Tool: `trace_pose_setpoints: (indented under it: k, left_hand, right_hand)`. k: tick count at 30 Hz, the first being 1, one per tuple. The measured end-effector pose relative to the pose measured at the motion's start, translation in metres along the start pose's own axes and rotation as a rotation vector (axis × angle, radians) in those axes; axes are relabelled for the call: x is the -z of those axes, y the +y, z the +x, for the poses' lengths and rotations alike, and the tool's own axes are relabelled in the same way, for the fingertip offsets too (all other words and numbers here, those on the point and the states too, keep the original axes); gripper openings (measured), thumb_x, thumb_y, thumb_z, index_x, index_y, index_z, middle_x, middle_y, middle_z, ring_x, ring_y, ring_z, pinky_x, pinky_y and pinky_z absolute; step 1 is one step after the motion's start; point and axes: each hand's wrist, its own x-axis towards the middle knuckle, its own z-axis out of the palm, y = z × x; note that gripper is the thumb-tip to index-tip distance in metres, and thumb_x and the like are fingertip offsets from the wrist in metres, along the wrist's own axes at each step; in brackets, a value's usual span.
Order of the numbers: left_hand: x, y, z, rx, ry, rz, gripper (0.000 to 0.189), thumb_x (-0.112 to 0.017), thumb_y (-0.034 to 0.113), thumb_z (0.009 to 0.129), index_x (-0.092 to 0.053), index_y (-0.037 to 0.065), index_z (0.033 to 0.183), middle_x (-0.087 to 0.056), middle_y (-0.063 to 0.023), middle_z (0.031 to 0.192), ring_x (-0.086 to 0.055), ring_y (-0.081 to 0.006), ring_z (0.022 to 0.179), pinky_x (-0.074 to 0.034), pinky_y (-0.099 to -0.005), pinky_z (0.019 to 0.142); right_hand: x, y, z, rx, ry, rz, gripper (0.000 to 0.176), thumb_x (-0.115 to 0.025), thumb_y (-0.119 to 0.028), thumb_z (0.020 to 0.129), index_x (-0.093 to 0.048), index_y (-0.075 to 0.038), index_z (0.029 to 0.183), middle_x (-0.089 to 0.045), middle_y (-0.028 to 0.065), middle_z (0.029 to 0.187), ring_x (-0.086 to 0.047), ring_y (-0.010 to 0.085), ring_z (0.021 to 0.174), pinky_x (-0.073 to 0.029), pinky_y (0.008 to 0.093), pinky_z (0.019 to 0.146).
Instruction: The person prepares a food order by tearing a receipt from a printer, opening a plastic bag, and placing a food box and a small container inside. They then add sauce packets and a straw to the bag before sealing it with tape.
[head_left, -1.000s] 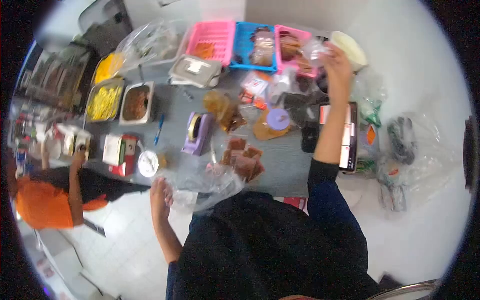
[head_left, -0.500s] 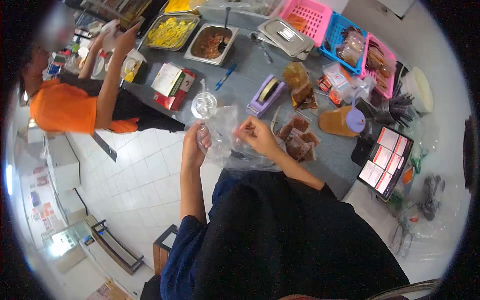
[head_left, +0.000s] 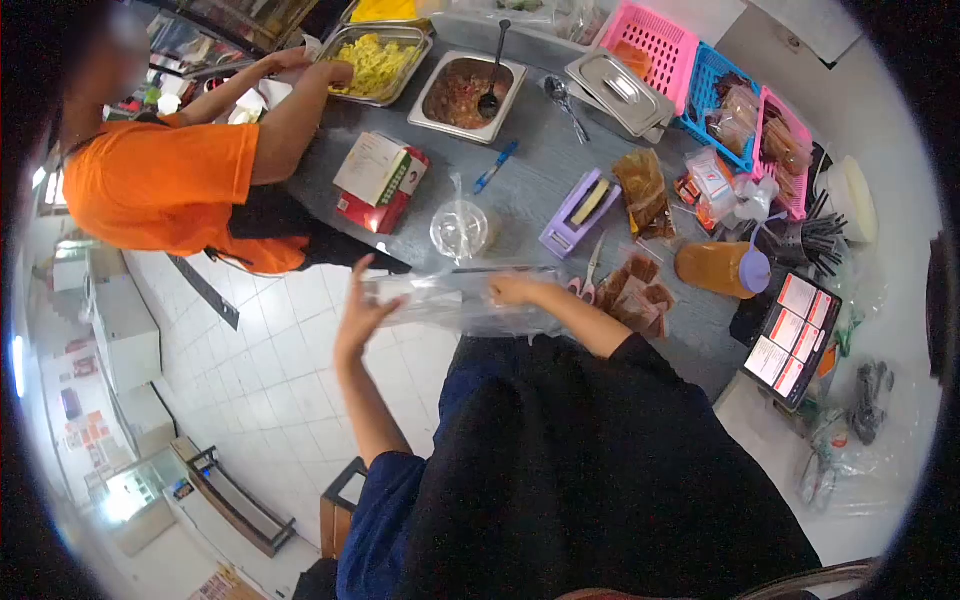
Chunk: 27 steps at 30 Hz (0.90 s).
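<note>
A clear plastic bag (head_left: 440, 302) stretches between my two hands at the counter's front edge. My right hand (head_left: 517, 290) is closed on the bag's right part. At the bag's left end my left hand (head_left: 364, 318) has its fingers spread, the thumb against the plastic. Just beyond the bag stands a clear round plastic cup (head_left: 459, 230), with a clear strip rising from its far side. Scissors with pink handles (head_left: 585, 288) lie right of my right hand, beside brown packets (head_left: 637, 296). A purple tape dispenser (head_left: 580, 213) sits behind them.
Steel trays of yellow food (head_left: 372, 62) and chopped filling (head_left: 465, 95) stand at the back. A red box (head_left: 380, 185) and blue pen (head_left: 496, 166) lie nearer. To the right are a squeeze bottle (head_left: 715, 268) and tablet (head_left: 790, 340). A person in orange (head_left: 160, 190) reaches into the yellow food.
My left hand has opened from its grip and moved left and down. The bag is now stretched out flat. The person in orange has moved a hand into the yellow food.
</note>
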Motion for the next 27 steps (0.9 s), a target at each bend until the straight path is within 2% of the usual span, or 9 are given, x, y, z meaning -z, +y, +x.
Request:
trace_pose_setpoints:
  k: [1, 3, 6, 10, 13, 19, 21, 24, 27]
  left_hand:
    - [-0.011, -0.027, 0.021, -0.011, -0.065, 0.133, 0.102, -0.082, 0.028, 0.061, -0.02, 0.005, 0.14, -0.031, -0.0158, 0.14, -0.029, -0.0297, 0.13, -0.03, -0.039, 0.104]
    - [-0.043, -0.036, 0.057, -0.392, -0.062, 0.384, 0.111, -0.082, 0.027, 0.058, -0.013, 0.006, 0.142, -0.025, -0.0179, 0.144, -0.03, -0.0337, 0.129, -0.031, -0.0394, 0.103]
    - [-0.079, -0.053, 0.103, -0.345, -0.243, 0.315, 0.094, -0.078, 0.03, 0.062, -0.026, 0.006, 0.137, -0.048, -0.0214, 0.125, -0.049, -0.0351, 0.113, -0.041, -0.0403, 0.093]
    - [-0.111, -0.04, 0.135, -0.46, -0.289, 0.152, 0.085, -0.076, 0.029, 0.064, -0.032, 0.004, 0.132, -0.057, -0.022, 0.11, -0.056, -0.0373, 0.101, -0.045, -0.0426, 0.086]
    - [-0.135, -0.015, 0.145, -0.379, -0.317, 0.065, 0.081, -0.075, 0.03, 0.066, -0.033, 0.004, 0.13, -0.058, -0.0234, 0.107, -0.057, -0.0384, 0.098, -0.047, -0.044, 0.082]
    - [-0.115, -0.003, 0.145, -0.347, -0.548, 0.354, 0.074, -0.064, 0.05, 0.074, -0.04, 0.004, 0.126, -0.058, -0.0232, 0.106, -0.058, -0.0371, 0.093, -0.047, -0.0422, 0.076]
    - [-0.072, -0.013, 0.146, -0.408, -0.789, 0.326, 0.071, -0.053, 0.058, 0.08, -0.044, 0.003, 0.124, -0.059, -0.0197, 0.102, -0.061, -0.0317, 0.082, -0.048, -0.0365, 0.065]
    - [0.009, 0.018, 0.132, 0.031, -0.859, -0.085, 0.07, -0.037, 0.063, 0.085, -0.047, 0.005, 0.123, -0.057, -0.0108, 0.093, -0.052, -0.0168, 0.068, -0.041, -0.0279, 0.054]
    - [0.044, -0.001, 0.125, 0.246, -0.878, -0.313, 0.065, -0.029, 0.057, 0.091, -0.048, 0.003, 0.122, -0.061, -0.0114, 0.097, -0.052, -0.0142, 0.068, -0.042, -0.0259, 0.055]
  right_hand:
    - [0.022, -0.01, -0.005, 0.082, -0.008, 0.015, 0.027, -0.053, -0.024, 0.081, -0.06, 0.0, 0.092, -0.062, 0.0213, 0.088, -0.059, 0.0342, 0.081, -0.044, 0.0437, 0.07]
    - [0.039, -0.002, -0.012, -0.064, 0.03, 0.081, 0.026, -0.054, -0.024, 0.081, -0.058, 0.001, 0.089, -0.062, 0.0207, 0.087, -0.059, 0.0328, 0.077, -0.044, 0.0427, 0.069]
    - [0.065, 0.008, -0.033, -0.236, 0.121, 0.043, 0.027, -0.055, -0.025, 0.081, -0.059, 0.0, 0.089, -0.063, 0.0188, 0.086, -0.059, 0.0319, 0.076, -0.044, 0.042, 0.068]
    - [0.066, 0.026, -0.054, -0.456, 0.352, -0.272, 0.041, -0.053, -0.04, 0.083, -0.06, -0.002, 0.097, -0.062, 0.0218, 0.094, -0.06, 0.0377, 0.085, -0.046, 0.0457, 0.076]
    - [0.088, -0.021, -0.073, -0.8, 0.515, -0.077, 0.041, -0.05, -0.041, 0.085, -0.061, -0.002, 0.091, -0.062, 0.0208, 0.095, -0.06, 0.0378, 0.085, -0.046, 0.0454, 0.075]
    - [0.08, -0.058, -0.096, -0.485, 0.227, -0.353, 0.023, -0.05, -0.023, 0.082, -0.065, -0.006, 0.084, -0.063, 0.0193, 0.092, -0.061, 0.0344, 0.088, -0.047, 0.0441, 0.075]
    - [0.07, -0.083, -0.093, -0.653, 0.211, -0.469, 0.019, -0.05, -0.017, 0.079, -0.065, -0.005, 0.083, -0.063, 0.0191, 0.089, -0.06, 0.0338, 0.087, -0.047, 0.0442, 0.075]
    - [0.124, -0.189, -0.074, -0.509, 0.159, -0.216, 0.016, -0.054, -0.013, 0.078, -0.064, -0.005, 0.088, -0.061, 0.0173, 0.087, -0.058, 0.0345, 0.085, -0.045, 0.0448, 0.076]
    - [0.155, -0.273, -0.005, -0.057, 0.698, 0.032, 0.037, -0.061, -0.031, 0.079, -0.058, -0.005, 0.106, -0.057, 0.0141, 0.1, -0.054, 0.0295, 0.093, -0.042, 0.0383, 0.083]
